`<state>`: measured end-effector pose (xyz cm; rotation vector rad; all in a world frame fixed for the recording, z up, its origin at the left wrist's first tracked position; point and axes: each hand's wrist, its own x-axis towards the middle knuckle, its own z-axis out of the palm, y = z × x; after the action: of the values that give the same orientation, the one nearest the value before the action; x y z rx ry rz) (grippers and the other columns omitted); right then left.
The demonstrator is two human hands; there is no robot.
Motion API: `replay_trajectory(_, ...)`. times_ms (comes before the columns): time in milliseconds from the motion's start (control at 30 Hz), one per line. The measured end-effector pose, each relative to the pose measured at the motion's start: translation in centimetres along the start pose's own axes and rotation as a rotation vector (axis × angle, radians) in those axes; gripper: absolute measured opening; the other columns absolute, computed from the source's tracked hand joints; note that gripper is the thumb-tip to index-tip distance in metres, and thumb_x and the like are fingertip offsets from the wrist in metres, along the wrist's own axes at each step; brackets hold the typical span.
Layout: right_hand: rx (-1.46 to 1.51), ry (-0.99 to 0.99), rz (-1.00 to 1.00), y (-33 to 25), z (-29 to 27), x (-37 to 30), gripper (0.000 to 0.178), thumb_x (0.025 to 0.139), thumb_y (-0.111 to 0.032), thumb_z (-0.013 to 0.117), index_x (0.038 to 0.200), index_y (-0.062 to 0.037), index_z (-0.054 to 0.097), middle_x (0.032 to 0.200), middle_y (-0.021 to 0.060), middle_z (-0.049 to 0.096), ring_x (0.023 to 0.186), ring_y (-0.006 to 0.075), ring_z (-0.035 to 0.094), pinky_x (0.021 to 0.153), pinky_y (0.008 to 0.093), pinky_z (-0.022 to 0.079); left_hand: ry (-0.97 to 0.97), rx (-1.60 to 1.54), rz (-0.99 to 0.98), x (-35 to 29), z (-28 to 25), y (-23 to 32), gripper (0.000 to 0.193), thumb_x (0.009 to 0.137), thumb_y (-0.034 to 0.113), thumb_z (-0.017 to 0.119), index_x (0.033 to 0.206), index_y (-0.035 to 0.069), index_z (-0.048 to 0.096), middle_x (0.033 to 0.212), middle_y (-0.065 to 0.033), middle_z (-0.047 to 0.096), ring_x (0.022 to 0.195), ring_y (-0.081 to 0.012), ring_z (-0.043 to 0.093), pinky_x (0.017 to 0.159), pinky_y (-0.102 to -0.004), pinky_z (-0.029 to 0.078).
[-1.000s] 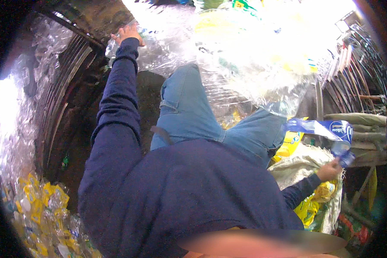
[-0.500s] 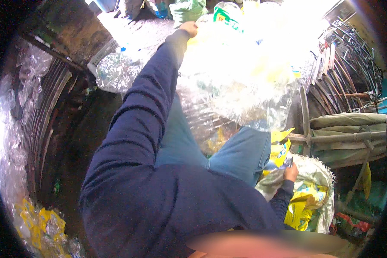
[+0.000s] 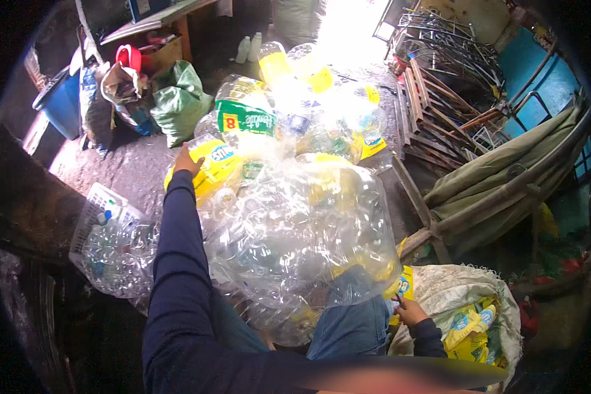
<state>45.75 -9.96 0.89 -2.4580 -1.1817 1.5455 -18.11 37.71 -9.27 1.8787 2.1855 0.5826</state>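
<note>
My left arm reaches out to the far left of a heap of clear plastic bottles point(image 3: 289, 223). There my left hand point(image 3: 188, 159) is closed on the end of a clear bottle with a yellow label point(image 3: 220, 167). Low on the right, beside my knee, my right hand point(image 3: 410, 310) is closed around a small dark tool point(image 3: 396, 299), whose kind I cannot make out. A yellow label point(image 3: 406, 281) stands just above that hand. Right of it, a white woven sack point(image 3: 440, 285) gapes open with yellow labels point(image 3: 469, 331) inside.
A white crate point(image 3: 102, 197) and a bag of crushed bottles point(image 3: 121, 259) lie left of my arm. Beyond stand a green sack point(image 3: 180, 105) and a blue bin point(image 3: 59, 105). Metal frames point(image 3: 440, 105) and a wooden bar with olive cloth point(image 3: 505, 177) border the right.
My view has tilted up, showing more of the far floor, and the glare has lessened. My left hand is still at the heap's far left; my right hand remains beside the sack.
</note>
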Motion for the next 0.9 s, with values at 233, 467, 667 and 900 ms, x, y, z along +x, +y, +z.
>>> replay_trajectory(233,-0.404,0.055,-0.218,3.7,2.3,2.4,0.036,0.081,-0.017,0.052,0.115,-0.0076,0.055,0.102,0.0218,0.061,0.097,0.0403,0.056,0.084,0.0441,0.045,-0.220,0.261,-0.220,-0.3,-1.0,0.8,0.074,0.076,0.049,0.064,0.135,0.015,0.037,0.133,-0.0165,0.043,0.123,-0.0360,0.040,0.102,-0.0442,0.034)
replay_trajectory(467,-0.312,-0.025,-0.179,6.6,3.8,2.7,0.033,0.081,-0.015,0.052,0.113,-0.0065,0.057,0.097,0.0201,0.063,0.087,0.0345,0.060,0.076,0.0400,0.047,-0.139,0.234,0.014,-1.5,-0.7,-0.9,0.062,0.075,0.038,0.069,0.127,0.013,0.045,0.126,-0.0125,0.049,0.119,-0.0313,0.045,0.100,-0.0448,0.035)
replay_trajectory(667,-0.323,-0.074,-0.151,7.0,4.0,1.7,0.038,0.081,-0.021,0.053,0.116,-0.0050,0.055,0.100,0.0214,0.063,0.092,0.0372,0.060,0.080,0.0404,0.045,-0.023,0.277,-0.186,-2.3,-2.4,1.3,0.058,0.076,0.045,0.066,0.119,0.010,0.050,0.116,-0.0123,0.057,0.111,-0.0289,0.053,0.093,-0.0456,0.039)
replay_trajectory(900,-0.423,0.069,-0.182,7.1,3.0,2.7,0.036,0.084,-0.021,0.051,0.113,-0.0002,0.053,0.100,0.0243,0.061,0.093,0.0387,0.059,0.080,0.0432,0.046,-0.001,0.275,-0.258,-4.3,-5.6,4.4,0.060,0.075,0.056,0.062,0.114,0.011,0.056,0.107,-0.0139,0.062,0.101,-0.0304,0.059,0.084,-0.0459,0.045)
